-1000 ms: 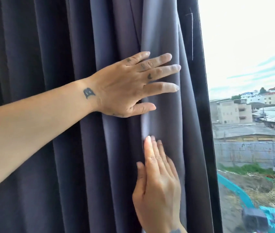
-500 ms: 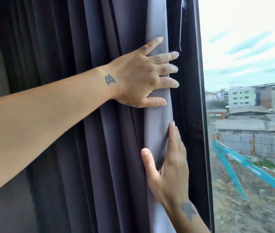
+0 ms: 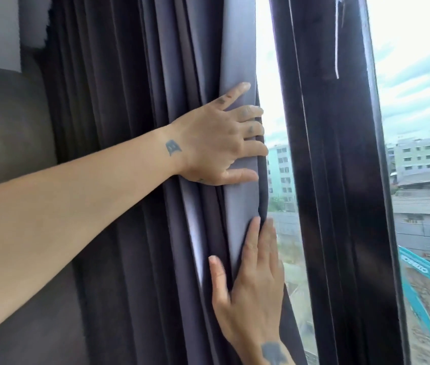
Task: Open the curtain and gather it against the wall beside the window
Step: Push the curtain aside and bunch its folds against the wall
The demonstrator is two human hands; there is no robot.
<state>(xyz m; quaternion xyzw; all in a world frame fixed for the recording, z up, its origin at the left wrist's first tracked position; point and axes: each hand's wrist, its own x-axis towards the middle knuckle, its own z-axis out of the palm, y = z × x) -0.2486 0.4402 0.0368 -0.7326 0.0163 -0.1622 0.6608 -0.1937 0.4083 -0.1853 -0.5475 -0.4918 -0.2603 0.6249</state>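
Since the earlier frame a strip of daylight has opened between the curtain (image 3: pixel 156 154) edge and the dark window frame (image 3: pixel 335 180). Curtain folds are bunched leftward toward the wall (image 3: pixel 3 127). Left hand (image 3: pixel 216 143) curls its fingers around the leading edge, gripping it; right hand (image 3: pixel 250 293) lies open and flat against the folds below.

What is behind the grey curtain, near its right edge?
Past the curtain edge, a strip of window shows sky and a green building. Whatever lies behind the folds is covered.
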